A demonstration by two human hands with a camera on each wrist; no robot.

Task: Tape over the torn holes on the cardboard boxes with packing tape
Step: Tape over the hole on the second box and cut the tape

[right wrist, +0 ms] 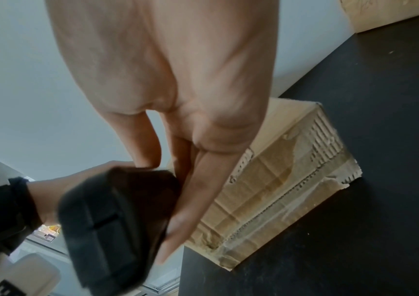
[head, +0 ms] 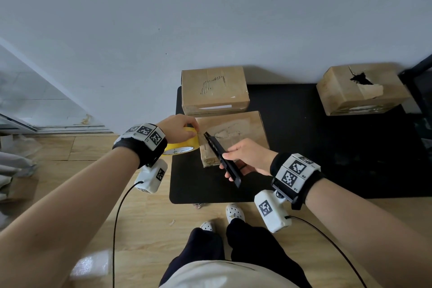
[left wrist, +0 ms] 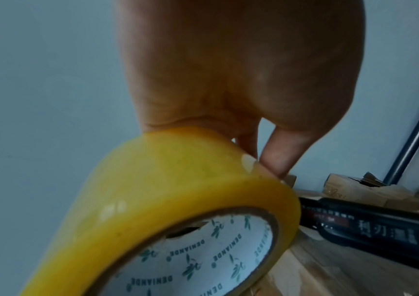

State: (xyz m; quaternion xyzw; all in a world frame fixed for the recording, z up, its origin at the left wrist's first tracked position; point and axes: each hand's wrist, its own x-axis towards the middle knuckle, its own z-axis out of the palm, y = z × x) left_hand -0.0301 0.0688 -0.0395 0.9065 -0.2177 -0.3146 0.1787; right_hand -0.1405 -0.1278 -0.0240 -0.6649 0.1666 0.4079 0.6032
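A small cardboard box with a torn, taped-over top lies on the black table, nearest to me. At its left edge my left hand grips a yellow roll of packing tape, with the tape running onto the box top. My right hand grips a black utility knife; its tip points at the tape near the box's left edge. A box with an open torn hole stands at the far right.
Another cardboard box with a scuffed top stands against the white wall behind the near one. A dark metal frame rises at the table's right end. Wooden floor, my feet and camera cables lie below the table's front edge.
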